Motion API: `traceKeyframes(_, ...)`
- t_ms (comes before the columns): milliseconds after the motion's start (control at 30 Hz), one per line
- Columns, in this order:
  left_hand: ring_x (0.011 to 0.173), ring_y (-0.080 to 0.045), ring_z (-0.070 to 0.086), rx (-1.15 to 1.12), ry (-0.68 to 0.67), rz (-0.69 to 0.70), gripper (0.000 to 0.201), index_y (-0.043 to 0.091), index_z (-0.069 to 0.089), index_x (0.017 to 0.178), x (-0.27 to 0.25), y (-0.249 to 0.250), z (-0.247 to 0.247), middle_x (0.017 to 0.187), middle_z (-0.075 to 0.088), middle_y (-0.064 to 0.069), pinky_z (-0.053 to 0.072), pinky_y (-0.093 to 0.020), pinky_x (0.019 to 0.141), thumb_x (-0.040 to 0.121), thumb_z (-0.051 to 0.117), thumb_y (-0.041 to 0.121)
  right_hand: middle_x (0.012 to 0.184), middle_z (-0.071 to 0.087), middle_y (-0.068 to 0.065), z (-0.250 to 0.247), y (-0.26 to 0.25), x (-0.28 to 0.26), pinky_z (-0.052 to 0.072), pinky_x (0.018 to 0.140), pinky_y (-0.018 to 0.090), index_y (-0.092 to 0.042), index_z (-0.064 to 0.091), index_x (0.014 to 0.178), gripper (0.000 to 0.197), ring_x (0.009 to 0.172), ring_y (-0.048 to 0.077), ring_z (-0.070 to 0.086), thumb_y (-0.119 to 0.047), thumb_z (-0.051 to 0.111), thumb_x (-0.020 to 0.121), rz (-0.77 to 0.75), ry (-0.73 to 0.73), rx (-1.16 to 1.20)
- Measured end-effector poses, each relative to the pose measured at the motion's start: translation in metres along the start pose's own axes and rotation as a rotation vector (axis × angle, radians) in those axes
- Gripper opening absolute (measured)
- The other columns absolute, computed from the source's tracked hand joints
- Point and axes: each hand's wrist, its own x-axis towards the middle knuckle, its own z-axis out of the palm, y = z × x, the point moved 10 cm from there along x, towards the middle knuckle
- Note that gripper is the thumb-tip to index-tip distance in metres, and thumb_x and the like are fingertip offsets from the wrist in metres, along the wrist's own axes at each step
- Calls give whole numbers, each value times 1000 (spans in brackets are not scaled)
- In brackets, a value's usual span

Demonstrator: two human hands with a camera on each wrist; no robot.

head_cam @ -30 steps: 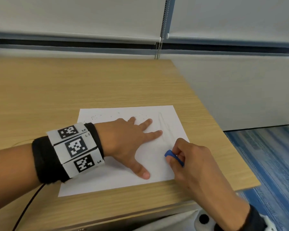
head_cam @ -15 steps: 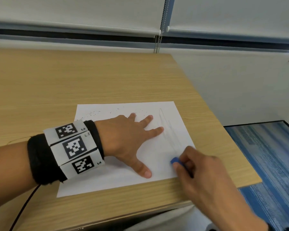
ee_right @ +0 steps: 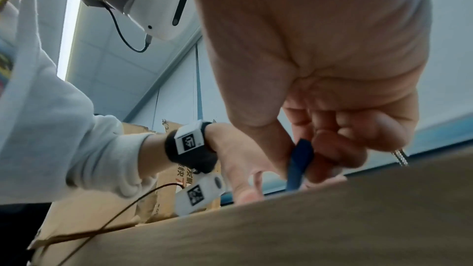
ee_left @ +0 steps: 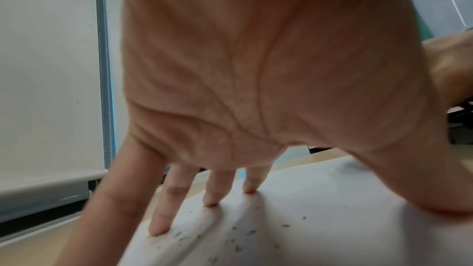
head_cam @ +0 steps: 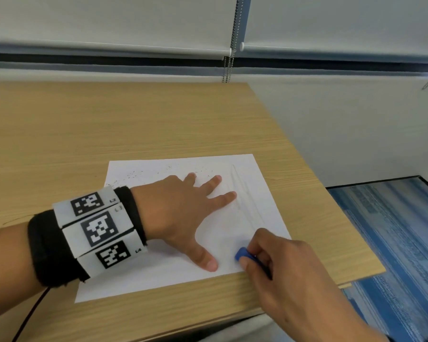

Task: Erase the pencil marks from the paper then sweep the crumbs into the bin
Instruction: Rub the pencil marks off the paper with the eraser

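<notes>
A white sheet of paper (head_cam: 158, 272) lies near the front right corner of the wooden desk (head_cam: 109, 124). Faint pencil lines (head_cam: 245, 196) run down its right side. Dark eraser crumbs (head_cam: 158, 172) lie scattered along its far edge and, in the left wrist view, as crumbs (ee_left: 238, 238) below the fingertips. My left hand (head_cam: 183, 211) presses flat on the paper (ee_left: 332, 219) with fingers spread. My right hand (head_cam: 269, 255) pinches a blue eraser (head_cam: 241, 254) against the paper's near right corner; the right wrist view shows the eraser (ee_right: 299, 161) held between thumb and fingers. No bin is in view.
The desk's right edge (head_cam: 331, 206) drops to a blue striped floor (head_cam: 393, 243). A window blind with a bead chain (head_cam: 229, 65) hangs behind the desk. A black cable (head_cam: 27, 317) runs from my left wristband. Brown cardboard boxes (ee_right: 143, 205) appear in the right wrist view.
My right hand with the eraser has slid toward the paper's near edge over the last second. The left hand has stayed flat on the sheet.
</notes>
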Motion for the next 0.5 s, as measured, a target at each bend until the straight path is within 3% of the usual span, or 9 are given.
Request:
traceKeyframes(133, 147, -29, 2, 19, 20, 9, 131, 30, -17, 152, 0, -1, -4, 161, -21, 1, 24, -41, 110, 62, 62, 83, 81, 60, -14, -48, 9, 26, 48, 62, 23, -31, 55, 87, 11, 68, 4, 54, -42, 56, 90, 27, 36, -140)
traceKeyframes(233, 139, -29, 21, -33, 84, 7, 101, 34, 8, 152, 5, -8, -18, 160, 7, -4, 33, -41, 101, 74, 50, 82, 78, 62, -11, -81, 18, 57, 43, 54, 17, -31, 56, 82, 10, 63, -1, 54, -34, 62, 88, 5, 81, -133)
traceKeyframes(333, 119, -25, 38, -26, 204, 1, 78, 28, 28, 141, 11, -16, -36, 140, 35, -2, 40, -37, 83, 82, 49, 74, 80, 62, -10, -85, 22, 91, 42, 54, 17, -27, 56, 83, 9, 63, 3, 54, -27, 63, 89, -65, 27, -195)
traceKeyframes(400, 118, -24, 38, -4, 221, -24, 88, 25, 25, 144, 18, -22, -39, 138, 36, -1, 34, -34, 78, 77, 58, 73, 84, 61, -10, -71, 16, 111, 41, 57, 17, -24, 59, 88, 4, 68, 4, 53, -24, 62, 90, -140, -55, -239)
traceKeyframes(500, 132, -29, 29, -19, 143, -82, 107, 30, 11, 154, 27, -32, -35, 152, 24, -3, 35, -37, 90, 72, 62, 75, 88, 63, -7, -39, 1, 134, 48, 67, 24, -21, 63, 94, 4, 75, 8, 55, -21, 64, 90, -272, -206, -267)
